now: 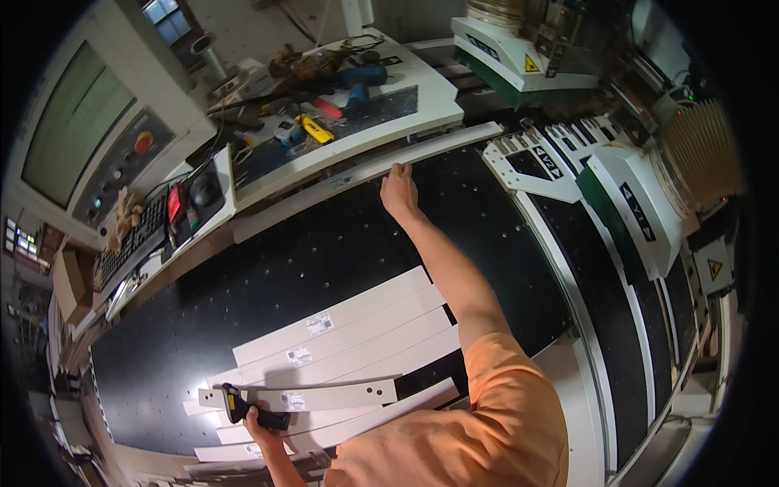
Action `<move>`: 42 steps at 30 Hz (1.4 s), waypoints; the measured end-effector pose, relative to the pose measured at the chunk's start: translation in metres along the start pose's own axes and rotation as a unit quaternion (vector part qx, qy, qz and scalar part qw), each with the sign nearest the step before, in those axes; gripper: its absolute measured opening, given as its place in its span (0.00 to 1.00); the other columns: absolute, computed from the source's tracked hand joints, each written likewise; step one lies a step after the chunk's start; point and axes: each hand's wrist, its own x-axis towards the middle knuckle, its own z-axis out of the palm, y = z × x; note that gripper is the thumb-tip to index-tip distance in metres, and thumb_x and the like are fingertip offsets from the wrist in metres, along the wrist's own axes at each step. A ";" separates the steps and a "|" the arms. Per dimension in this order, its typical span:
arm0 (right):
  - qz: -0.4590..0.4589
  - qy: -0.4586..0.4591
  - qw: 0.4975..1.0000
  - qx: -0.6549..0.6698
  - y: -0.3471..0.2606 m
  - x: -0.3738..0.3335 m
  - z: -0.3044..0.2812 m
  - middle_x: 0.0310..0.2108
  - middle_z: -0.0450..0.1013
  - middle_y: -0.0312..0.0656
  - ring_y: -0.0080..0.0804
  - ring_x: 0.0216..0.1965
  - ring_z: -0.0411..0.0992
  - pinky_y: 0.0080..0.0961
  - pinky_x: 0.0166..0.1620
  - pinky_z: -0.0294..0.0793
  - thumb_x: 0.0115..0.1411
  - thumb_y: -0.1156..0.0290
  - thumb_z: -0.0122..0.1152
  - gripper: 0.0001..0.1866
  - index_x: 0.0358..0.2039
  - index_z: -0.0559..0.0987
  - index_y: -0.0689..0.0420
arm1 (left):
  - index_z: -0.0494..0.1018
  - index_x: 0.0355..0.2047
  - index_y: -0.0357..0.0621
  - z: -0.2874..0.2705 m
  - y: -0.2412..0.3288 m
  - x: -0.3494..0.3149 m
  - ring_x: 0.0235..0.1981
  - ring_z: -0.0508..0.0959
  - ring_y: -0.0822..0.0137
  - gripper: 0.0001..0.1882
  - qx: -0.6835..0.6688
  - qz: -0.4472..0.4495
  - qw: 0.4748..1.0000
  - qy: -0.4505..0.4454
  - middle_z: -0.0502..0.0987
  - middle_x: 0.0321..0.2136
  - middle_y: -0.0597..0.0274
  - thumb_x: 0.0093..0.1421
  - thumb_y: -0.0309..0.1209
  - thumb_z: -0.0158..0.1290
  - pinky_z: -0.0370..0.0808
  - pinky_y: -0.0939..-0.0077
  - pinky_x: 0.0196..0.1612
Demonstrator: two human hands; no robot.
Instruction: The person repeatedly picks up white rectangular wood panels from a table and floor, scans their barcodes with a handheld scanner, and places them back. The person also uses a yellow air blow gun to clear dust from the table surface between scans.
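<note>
My left hand (261,430), low in the view, is wrapped round the grip of a black and yellow handheld barcode scanner (237,403). The scanner's head lies over the left part of a pale panel strip (345,396) with dark holes near its ends and a white label. Several more pale panel strips (377,302) lie side by side and partly overlapped under and around it, some with labels. Stretched far forward, my right hand (399,191) has its fingers closed at the near edge of a long pale board (324,188) along the table's far side.
Under the strips is a black machine table (203,300) dotted with small holes. Beyond it, a cluttered side table (438,101) carries a yellow cutter (315,129) and other tools. A control panel (122,154) and keyboard (134,235) stand left; white machine heads (629,203) stand right.
</note>
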 end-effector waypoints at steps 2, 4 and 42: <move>-0.021 -0.031 0.993 0.115 -0.012 -0.012 0.025 0.59 0.63 0.63 0.55 0.54 0.73 0.44 0.50 0.77 0.69 0.70 0.56 0.23 0.59 0.66 0.70 | 0.75 0.36 0.45 -0.002 0.002 0.000 0.15 0.69 0.76 0.19 0.011 -0.021 1.000 -0.011 0.72 0.23 0.70 0.56 0.47 0.58 0.61 0.82 0.14; -0.006 -0.032 0.981 0.193 -0.019 -0.024 0.048 0.60 0.61 0.66 0.55 0.53 0.74 0.42 0.49 0.78 0.69 0.69 0.57 0.26 0.60 0.63 0.71 | 0.75 0.37 0.45 -0.001 0.006 0.002 0.14 0.68 0.77 0.18 0.027 -0.047 0.998 -0.010 0.72 0.23 0.71 0.55 0.46 0.59 0.61 0.82 0.13; -0.551 -0.735 0.391 0.056 -0.167 -0.710 -0.249 0.37 0.76 0.50 0.47 0.34 0.79 0.33 0.36 0.80 0.46 0.72 0.76 0.32 0.52 0.74 0.62 | 0.75 0.34 0.36 -0.284 0.019 -0.555 0.40 0.81 0.62 0.13 -0.219 0.292 0.849 0.383 0.79 0.47 0.41 0.56 0.35 0.54 0.79 0.69 0.46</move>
